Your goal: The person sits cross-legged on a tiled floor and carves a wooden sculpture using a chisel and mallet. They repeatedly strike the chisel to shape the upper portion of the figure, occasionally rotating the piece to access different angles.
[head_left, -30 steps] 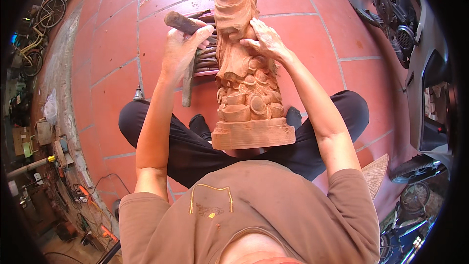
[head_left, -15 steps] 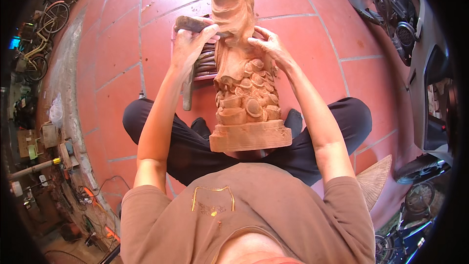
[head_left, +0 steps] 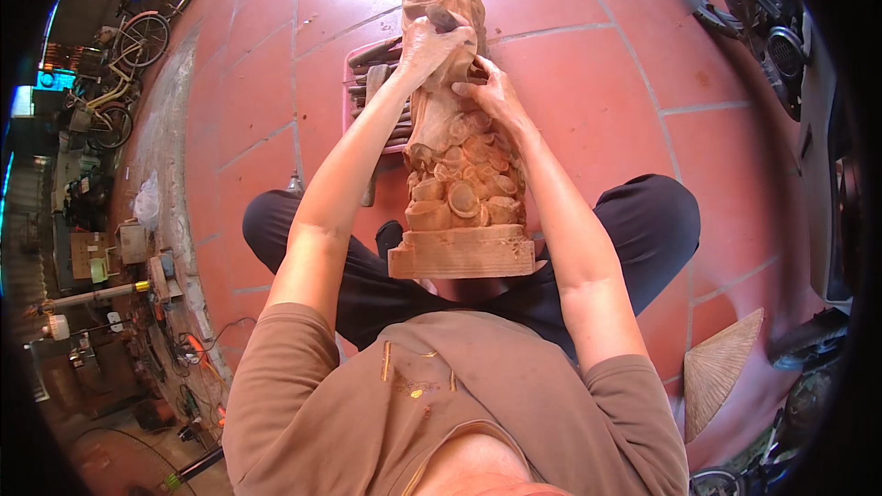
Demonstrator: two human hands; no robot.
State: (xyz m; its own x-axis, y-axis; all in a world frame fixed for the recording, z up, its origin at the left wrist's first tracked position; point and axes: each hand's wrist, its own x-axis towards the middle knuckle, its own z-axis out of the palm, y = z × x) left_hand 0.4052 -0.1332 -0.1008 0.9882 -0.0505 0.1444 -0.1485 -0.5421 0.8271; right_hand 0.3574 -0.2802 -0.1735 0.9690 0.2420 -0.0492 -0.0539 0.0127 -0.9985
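A carved reddish-brown wooden statue lies between my bent legs, its flat base towards me and its top away. My left hand is closed around the dark handle of a carving chisel, over the draped upper part of the statue. The chisel's blade is hidden by my fingers. My right hand grips the statue's right side just below, its thumb and forefinger close to the left hand.
Left of the statue, a pink tray holds several carving tools, with a mallet beside them. A conical woven hat lies right of me. Motorbikes line the right; bicycles and clutter fill the left.
My left hand has moved right with the chisel, from beside the statue to over it, and the handle has tipped up. My right hand stays on the statue. The view has shifted slightly.
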